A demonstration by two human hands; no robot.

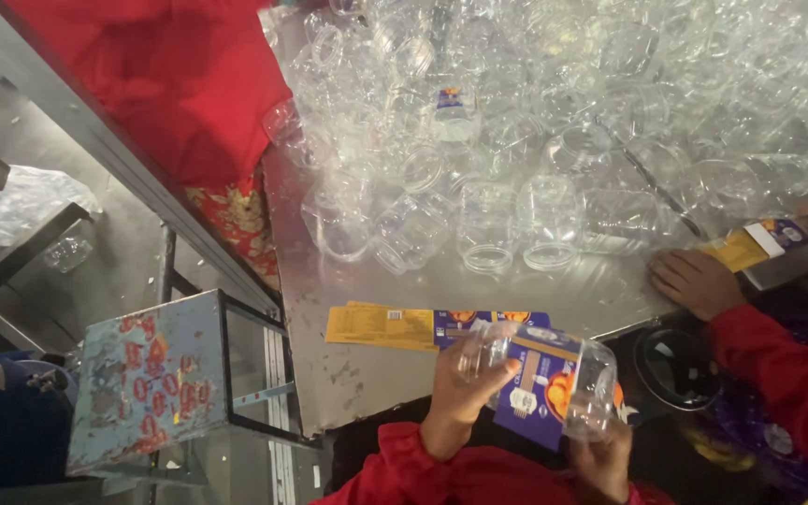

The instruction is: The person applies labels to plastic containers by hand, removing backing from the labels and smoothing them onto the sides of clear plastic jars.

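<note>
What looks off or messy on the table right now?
The clear jars lie in a loose heap, most on their sides, not in rows. One jar in the heap already has a label. A flat label strip overhangs the table edge.

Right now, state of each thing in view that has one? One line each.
left hand: gripping the clear plastic jar at its mouth end.
right hand: under the jar's base end, gripping it.
clear plastic jar: lidless, tipped on its side, purple-and-orange label on it.
flat label strip: lying loose on the metal table.
empty jar heap: lidless, jumbled, mostly unlabelled.
co-worker's hand: resting flat on the table edge.
</note>
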